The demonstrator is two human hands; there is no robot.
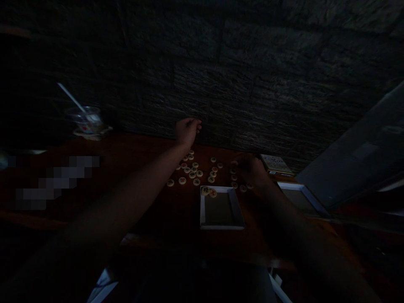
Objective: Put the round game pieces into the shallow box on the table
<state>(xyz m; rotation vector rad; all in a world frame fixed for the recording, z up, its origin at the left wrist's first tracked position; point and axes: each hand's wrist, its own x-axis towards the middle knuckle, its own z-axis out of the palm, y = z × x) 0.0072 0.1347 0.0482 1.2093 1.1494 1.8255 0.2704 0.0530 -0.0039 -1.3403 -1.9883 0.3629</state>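
Note:
The scene is very dark. Several round pale game pieces (191,171) with red or dark marks lie scattered on a dark wooden table (151,210). A shallow white box (235,208) sits near the table's front edge, with two pieces (208,192) resting at its far left corner. My left hand (187,130) reaches to the far edge of the table by the wall, fingers curled; whether it holds a piece is unclear. My right hand (252,171) rests palm down over pieces to the right of the box, and its fingers are hard to make out.
A clear cup (86,120) with a straw stands on a coaster at the far left. A second white box part (301,198) and a printed folded board (276,164) lie at the right. A dark stone wall rises behind the table. A grey slanted panel (362,155) is at right.

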